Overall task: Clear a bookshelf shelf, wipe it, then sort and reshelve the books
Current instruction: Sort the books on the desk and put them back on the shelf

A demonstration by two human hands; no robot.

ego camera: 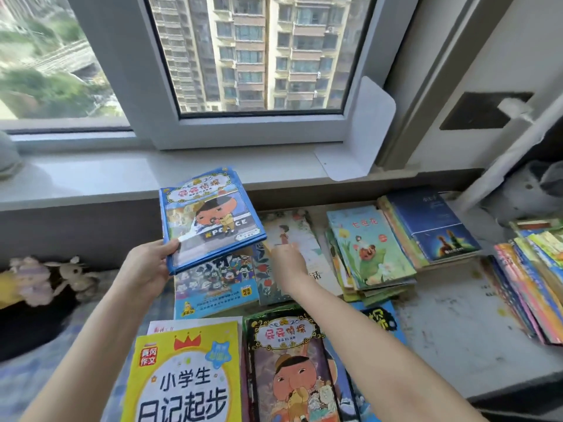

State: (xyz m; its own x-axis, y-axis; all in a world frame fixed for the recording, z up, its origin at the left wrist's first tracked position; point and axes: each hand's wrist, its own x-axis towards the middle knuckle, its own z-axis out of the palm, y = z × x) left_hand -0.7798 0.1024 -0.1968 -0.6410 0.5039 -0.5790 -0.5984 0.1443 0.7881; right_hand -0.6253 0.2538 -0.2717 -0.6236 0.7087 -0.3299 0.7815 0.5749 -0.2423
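Left hand is pinching the lower-left corner of a blue picture book, holding it raised over the spread books. At its 3 o'clock, the right hand is touching a pale-covered book; finger closure cannot be told.

A scuffed white tabletop carries picture books: a green-topped stack beside a dark blue stack, and a slanted row at right. Nearest, a yellow workbook and a black-bordered book lie flat, perhaps on the blue cloth at left.
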